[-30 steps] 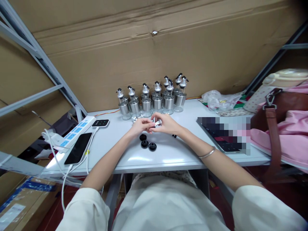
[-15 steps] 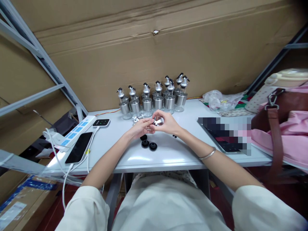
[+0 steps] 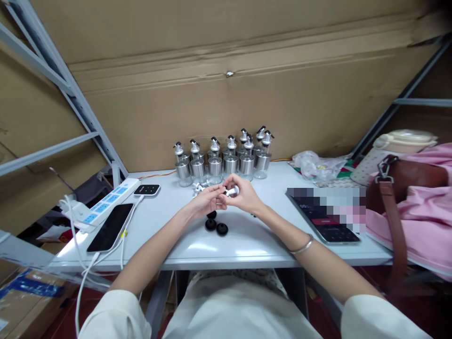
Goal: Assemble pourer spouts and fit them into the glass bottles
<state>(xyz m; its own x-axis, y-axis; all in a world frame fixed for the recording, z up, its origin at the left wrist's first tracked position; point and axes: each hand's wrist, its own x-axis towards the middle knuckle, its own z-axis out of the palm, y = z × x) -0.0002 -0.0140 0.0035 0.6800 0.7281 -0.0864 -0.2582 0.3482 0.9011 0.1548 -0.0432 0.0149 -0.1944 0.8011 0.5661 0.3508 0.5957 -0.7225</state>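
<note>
My right hand (image 3: 242, 194) is closed on a silver spout piece (image 3: 233, 191) above the middle of the table. My left hand (image 3: 209, 198) meets it from the left, its fingers pinched at the dark end of the piece; whatever small part they hold is too small to name. Just below the hands, several round black stoppers (image 3: 222, 229) lie on the table. More silver spout pieces (image 3: 198, 188) rest behind my left hand. Behind them stand several glass bottles with steel bands (image 3: 231, 165), many topped with silver and black spouts.
To the left are a phone (image 3: 110, 228), a white power strip (image 3: 106, 205) with cables and a small device (image 3: 147, 189). On the right lie a tablet-like device (image 3: 335, 230), a plastic bag (image 3: 314, 165) and a brown strap (image 3: 393, 226). Cardboard (image 3: 226, 103) stands behind.
The view has tilted up, so the table and bottles sit lower in the picture. Both hands remain together at the spout piece, with little change in their grip.
</note>
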